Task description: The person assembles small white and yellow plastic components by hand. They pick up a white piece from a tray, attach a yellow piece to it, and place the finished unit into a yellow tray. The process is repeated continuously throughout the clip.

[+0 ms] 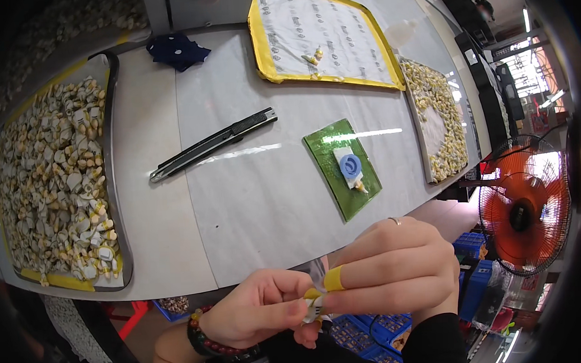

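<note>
My left hand (254, 311) is closed in a pinch around a small white and yellow figurine (314, 306), just below the table's front edge. From the right, my right hand (398, 267) bends over it with its fingers pressed together against the same piece. Yellow tape wraps one of the right fingers, and a ring sits on another. The fingers hide much of the figurine. Beyond my hands lies a green glossy plate (332, 179) that bears a round blue part (350, 166) on a white pad and a small figurine piece (360, 187).
A black utility knife (214, 144) lies mid-table. At left, a tray (124, 208) is heaped with small white-yellow figurines. A yellow-edged tray (259, 53) at the back holds a few pieces. Another full tray (425, 153) stands right, near an orange fan (521, 204). Dark cloth (178, 52) lies back left.
</note>
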Action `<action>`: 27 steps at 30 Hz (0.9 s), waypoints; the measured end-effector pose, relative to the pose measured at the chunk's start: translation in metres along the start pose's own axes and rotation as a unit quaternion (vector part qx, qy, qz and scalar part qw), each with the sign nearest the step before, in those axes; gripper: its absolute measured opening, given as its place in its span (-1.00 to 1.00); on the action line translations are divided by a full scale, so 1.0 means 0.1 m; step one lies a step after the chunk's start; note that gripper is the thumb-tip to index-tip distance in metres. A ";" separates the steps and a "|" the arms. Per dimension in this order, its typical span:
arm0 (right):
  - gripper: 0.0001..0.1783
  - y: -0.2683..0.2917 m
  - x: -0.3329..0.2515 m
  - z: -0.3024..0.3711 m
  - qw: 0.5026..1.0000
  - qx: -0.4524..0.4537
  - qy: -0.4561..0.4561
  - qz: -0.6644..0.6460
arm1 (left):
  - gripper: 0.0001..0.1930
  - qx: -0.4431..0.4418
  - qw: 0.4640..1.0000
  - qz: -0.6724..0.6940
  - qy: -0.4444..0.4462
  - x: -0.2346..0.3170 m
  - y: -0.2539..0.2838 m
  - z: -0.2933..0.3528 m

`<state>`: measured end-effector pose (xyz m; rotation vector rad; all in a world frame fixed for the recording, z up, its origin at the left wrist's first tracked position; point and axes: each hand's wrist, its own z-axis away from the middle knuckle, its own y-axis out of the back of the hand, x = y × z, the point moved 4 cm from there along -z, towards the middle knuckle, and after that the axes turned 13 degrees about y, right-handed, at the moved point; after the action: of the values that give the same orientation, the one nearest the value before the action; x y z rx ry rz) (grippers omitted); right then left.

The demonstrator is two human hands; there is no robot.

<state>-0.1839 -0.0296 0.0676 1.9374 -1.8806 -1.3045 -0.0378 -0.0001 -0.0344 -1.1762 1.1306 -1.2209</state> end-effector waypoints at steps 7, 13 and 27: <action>-0.82 -0.04 0.05 0.03 0.999 -0.024 0.024 -0.029 | -0.76 -0.008 0.999 0.035 0.000 -0.03 0.01 -0.04; -0.82 -0.04 0.06 0.04 0.998 -0.031 0.026 -0.043 | -0.77 -0.001 1.000 0.031 -0.001 -0.03 0.00 -0.05; -0.84 0.01 -0.07 0.04 0.999 0.008 -0.030 -0.026 | -0.66 0.209 0.845 -0.426 -0.245 0.22 -0.22 0.13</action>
<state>-0.1868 -0.0220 0.0689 1.9904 -1.8850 -1.3810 -0.0260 -0.0217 -0.0113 -1.5677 -0.1119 -1.5683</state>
